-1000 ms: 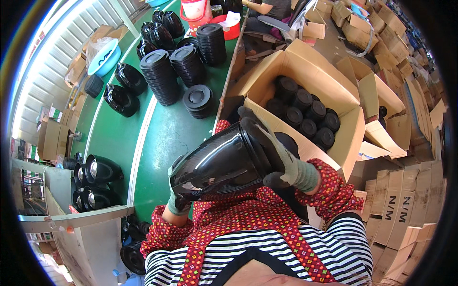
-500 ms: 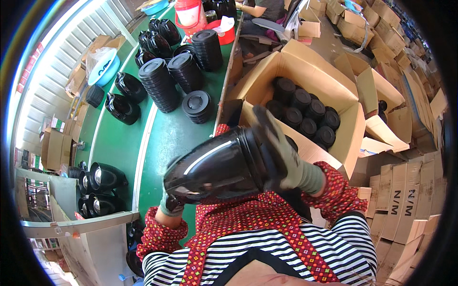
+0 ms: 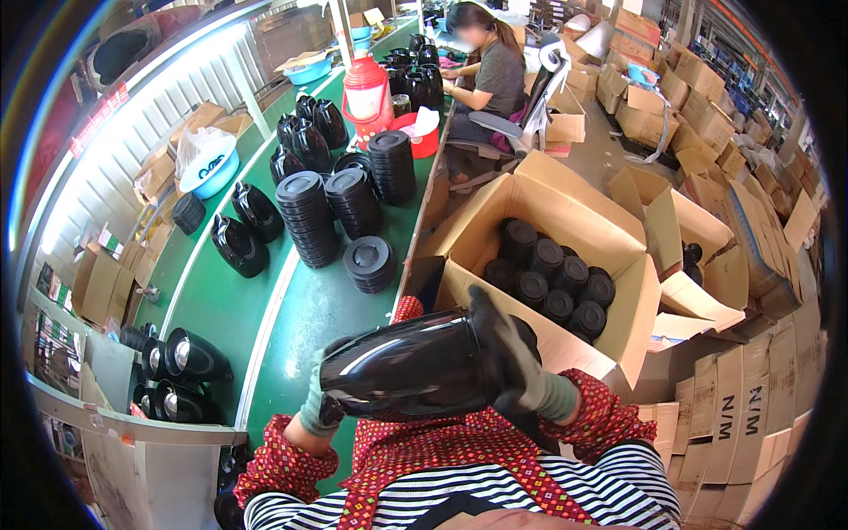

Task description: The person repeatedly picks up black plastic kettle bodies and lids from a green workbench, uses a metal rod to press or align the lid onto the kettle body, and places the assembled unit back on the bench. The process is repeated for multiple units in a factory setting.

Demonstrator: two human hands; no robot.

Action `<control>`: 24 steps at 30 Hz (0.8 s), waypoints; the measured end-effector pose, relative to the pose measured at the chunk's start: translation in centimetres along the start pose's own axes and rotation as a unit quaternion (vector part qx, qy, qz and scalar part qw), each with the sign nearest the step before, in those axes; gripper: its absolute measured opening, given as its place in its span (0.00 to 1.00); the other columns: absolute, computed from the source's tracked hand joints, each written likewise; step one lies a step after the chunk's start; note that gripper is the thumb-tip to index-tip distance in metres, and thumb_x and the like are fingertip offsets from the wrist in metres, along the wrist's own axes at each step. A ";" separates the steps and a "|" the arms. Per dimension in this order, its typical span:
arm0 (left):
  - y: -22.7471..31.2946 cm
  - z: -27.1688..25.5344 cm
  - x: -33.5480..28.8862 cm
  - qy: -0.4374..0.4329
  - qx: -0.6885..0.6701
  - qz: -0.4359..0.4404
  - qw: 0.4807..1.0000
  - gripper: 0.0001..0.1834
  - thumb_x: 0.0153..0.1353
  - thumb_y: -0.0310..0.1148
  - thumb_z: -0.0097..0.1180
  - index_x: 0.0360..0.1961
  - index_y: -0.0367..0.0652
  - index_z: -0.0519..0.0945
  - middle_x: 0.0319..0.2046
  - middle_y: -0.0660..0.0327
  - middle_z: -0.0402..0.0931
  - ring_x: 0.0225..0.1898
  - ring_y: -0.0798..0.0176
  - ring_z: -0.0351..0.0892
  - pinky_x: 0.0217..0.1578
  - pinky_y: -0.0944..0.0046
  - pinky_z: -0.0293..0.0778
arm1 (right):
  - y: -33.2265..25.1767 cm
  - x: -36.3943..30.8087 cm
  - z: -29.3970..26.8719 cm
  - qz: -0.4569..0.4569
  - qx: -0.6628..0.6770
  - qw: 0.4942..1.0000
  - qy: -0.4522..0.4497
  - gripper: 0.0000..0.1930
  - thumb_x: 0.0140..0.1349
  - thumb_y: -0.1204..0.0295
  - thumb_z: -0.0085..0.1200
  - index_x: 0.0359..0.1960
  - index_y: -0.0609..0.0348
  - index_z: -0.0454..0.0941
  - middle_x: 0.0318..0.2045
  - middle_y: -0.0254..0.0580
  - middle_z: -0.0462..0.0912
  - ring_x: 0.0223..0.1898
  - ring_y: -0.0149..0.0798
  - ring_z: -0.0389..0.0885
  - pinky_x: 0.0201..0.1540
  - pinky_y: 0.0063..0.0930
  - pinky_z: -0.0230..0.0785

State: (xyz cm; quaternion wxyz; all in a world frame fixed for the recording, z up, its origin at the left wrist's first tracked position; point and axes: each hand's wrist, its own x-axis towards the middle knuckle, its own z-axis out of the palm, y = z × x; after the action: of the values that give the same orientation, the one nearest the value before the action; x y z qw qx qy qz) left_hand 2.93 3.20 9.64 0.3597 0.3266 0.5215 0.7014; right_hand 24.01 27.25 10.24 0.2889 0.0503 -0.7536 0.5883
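A glossy black jug body (image 3: pixel 415 364) lies on its side between my two gloved hands, just above my chest. My left hand (image 3: pixel 318 408) grips its narrow end on the left. My right hand (image 3: pixel 505 355) wraps around its wide base on the right. Right beside that hand stands an open cardboard box (image 3: pixel 565 221) with several black jugs upright inside. Stacks of black round lids (image 3: pixel 309 216) sit farther up the green conveyor belt (image 3: pixel 212 305).
More black jug bodies (image 3: pixel 238 243) lie along the belt, and others (image 3: pixel 181 375) sit at its near left end. A red flask (image 3: pixel 367 88) stands at the far end. Another person (image 3: pixel 490 71) sits beyond it. Cardboard boxes (image 3: pixel 733 265) crowd the right.
The jug has dropped lower and closer to my chest, held more level. The view has tilted up, bringing the seated person and far end of the belt into sight.
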 end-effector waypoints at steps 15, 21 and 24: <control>-3.6 -1.4 0.0 -0.061 0.036 -0.052 0.996 0.41 0.57 0.34 0.78 0.70 0.37 0.73 0.68 0.50 0.74 0.68 0.55 0.76 0.71 0.51 0.69 | -1.3 0.3 0.7 -0.196 -0.107 0.974 -0.026 0.49 0.68 0.41 0.59 0.81 0.56 0.55 0.82 0.59 0.49 0.82 0.57 0.48 0.81 0.50 0.44; 6.2 4.7 3.0 -0.008 0.522 0.246 0.816 0.28 0.49 0.33 0.79 0.50 0.30 0.85 0.53 0.41 0.84 0.55 0.42 0.87 0.55 0.54 0.83 | 4.9 -2.1 1.7 0.194 0.463 0.854 0.136 0.32 0.83 0.49 0.36 0.78 0.58 0.60 0.71 0.43 0.74 0.71 0.39 0.72 0.76 0.39 0.61; 6.0 3.2 1.3 0.021 0.456 0.211 0.864 0.29 0.46 0.34 0.81 0.48 0.31 0.86 0.59 0.37 0.81 0.58 0.41 0.85 0.55 0.52 0.82 | -1.4 -0.1 1.3 0.264 0.307 0.909 0.097 0.32 0.84 0.50 0.35 0.78 0.60 0.60 0.72 0.43 0.72 0.71 0.38 0.72 0.75 0.38 0.62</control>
State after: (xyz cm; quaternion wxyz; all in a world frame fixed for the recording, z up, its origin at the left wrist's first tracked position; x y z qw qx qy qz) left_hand 3.88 4.71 16.27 0.0028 0.5415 0.7096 0.4509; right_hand 24.19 25.61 11.16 0.1649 -0.1220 -0.4896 0.8475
